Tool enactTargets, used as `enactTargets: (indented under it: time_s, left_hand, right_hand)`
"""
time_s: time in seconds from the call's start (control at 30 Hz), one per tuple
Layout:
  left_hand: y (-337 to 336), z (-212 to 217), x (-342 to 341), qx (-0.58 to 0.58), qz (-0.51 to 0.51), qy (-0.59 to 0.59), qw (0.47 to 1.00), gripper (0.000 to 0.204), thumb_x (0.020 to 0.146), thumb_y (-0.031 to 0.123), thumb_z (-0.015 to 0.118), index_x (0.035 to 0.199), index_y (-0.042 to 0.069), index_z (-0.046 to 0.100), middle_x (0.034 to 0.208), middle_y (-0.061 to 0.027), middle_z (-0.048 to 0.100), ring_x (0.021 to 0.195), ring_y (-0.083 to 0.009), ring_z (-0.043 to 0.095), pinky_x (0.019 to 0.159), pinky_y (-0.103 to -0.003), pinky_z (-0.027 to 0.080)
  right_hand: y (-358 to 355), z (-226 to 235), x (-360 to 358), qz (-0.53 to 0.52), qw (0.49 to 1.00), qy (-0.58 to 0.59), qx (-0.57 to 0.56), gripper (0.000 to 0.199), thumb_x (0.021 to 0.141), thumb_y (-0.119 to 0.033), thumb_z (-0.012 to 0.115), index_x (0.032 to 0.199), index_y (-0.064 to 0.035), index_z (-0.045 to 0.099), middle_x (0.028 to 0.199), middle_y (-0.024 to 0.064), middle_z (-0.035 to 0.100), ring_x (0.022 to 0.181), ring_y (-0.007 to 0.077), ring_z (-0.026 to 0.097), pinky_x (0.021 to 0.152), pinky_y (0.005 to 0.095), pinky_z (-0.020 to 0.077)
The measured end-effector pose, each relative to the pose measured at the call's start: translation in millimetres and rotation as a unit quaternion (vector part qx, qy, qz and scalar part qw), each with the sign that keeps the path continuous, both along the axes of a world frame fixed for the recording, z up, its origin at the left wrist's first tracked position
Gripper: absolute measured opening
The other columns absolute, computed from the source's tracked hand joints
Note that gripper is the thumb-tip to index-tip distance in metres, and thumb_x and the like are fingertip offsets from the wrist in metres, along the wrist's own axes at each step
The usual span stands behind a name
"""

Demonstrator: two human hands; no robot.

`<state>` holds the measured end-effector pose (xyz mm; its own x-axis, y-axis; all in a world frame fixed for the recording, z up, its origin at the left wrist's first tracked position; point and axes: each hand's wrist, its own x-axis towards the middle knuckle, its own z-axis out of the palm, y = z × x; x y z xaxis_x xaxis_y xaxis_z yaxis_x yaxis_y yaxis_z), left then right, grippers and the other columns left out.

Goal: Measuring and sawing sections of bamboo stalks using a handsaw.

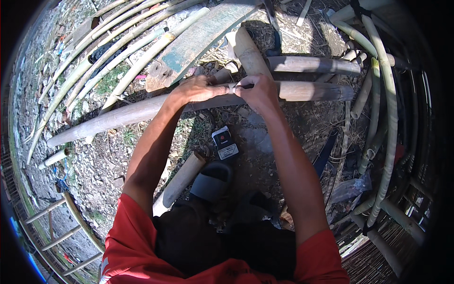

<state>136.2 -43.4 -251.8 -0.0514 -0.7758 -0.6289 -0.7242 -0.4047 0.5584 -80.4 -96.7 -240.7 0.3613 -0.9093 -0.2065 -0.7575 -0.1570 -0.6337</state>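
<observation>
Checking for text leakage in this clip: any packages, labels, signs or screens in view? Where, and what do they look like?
Labelled device: on the ground below both hands, just above the grey sandal; small blocky body, black and dark blue, with a white rectangular label on its lower face and a small red mark above.
No packages, signs or lit screens show elsewhere; the rest is bamboo poles and debris.

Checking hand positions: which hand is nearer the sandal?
Left. The left hand grips the long bamboo pole almost straight above the sandal; the right hand holds the pole further to the right.
</observation>
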Motion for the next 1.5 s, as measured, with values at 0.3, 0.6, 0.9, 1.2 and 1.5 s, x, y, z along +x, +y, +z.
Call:
enactTargets:
  time_s: [0.3, 0.6, 0.9, 1.2, 1.5]
  left_hand:
    - [6, -23, -6, -0.029, -0.043, -0.008, 0.999, 0.086, 0.087, 0.085, 0.055, 0.146, 0.023, 0.064, 0.136, -0.0180, 0.070, 0.125, -0.0363, 0.065, 0.107, -0.047, 0.048]
    - [9, -40, -5, 0.031, -0.035, -0.039, 0.998, 0.095, 0.080, 0.085, 0.065, 0.122, 0.001, 0.076, 0.121, -0.0173, 0.076, 0.111, -0.0302, 0.072, 0.100, -0.044, 0.052]
    - [-29, 23, -28, -0.036, -0.025, -0.089, 0.995, 0.090, 0.081, 0.077, 0.066, 0.127, -0.001, 0.073, 0.115, -0.0235, 0.076, 0.112, -0.0358, 0.073, 0.098, -0.045, 0.056]
    - [-72, 20, -98, -0.085, -0.059, -0.081, 0.991, 0.090, 0.089, 0.082, 0.052, 0.113, -0.001, 0.078, 0.104, -0.0228, 0.077, 0.102, -0.0364, 0.075, 0.093, -0.050, 0.055]
    - [-103, -10, -141, -0.085, -0.102, -0.087, 0.987, 0.095, 0.087, 0.085, 0.049, 0.112, -0.002, 0.079, 0.120, -0.0303, 0.073, 0.127, -0.0433, 0.064, 0.119, -0.063, 0.028]
  right_hand:
    - [12, -1, -11, -0.006, 0.999, -0.008, 0.046, 0.025, 0.079, -0.027, 0.086, 0.096, -0.0089, 0.084, 0.092, 0.0147, 0.080, 0.087, 0.0305, 0.077, 0.086, 0.0387, 0.0573]
    - [80, -34, -80, 0.109, 0.958, -0.055, -0.260, 0.029, 0.083, -0.027, 0.086, 0.093, -0.0022, 0.076, 0.087, 0.0109, 0.065, 0.081, 0.0335, 0.065, 0.082, 0.0476, 0.0532]
    - [36, -102, -95, -0.110, 0.978, 0.080, -0.159, 0.079, 0.075, -0.040, 0.092, 0.132, 0.0015, 0.057, 0.123, 0.0265, 0.057, 0.115, 0.0462, 0.057, 0.098, 0.0540, 0.0492]
    - [116, -107, -25, -0.124, 0.979, 0.159, 0.014, 0.109, 0.073, -0.052, 0.090, 0.155, -0.0055, 0.035, 0.134, 0.0223, 0.048, 0.125, 0.0404, 0.049, 0.101, 0.0607, 0.0384]
    - [119, -100, -53, -0.070, 0.972, 0.207, -0.090, 0.111, 0.076, -0.058, 0.086, 0.162, -0.0110, 0.033, 0.134, 0.0219, 0.048, 0.124, 0.0401, 0.050, 0.099, 0.0621, 0.0386]
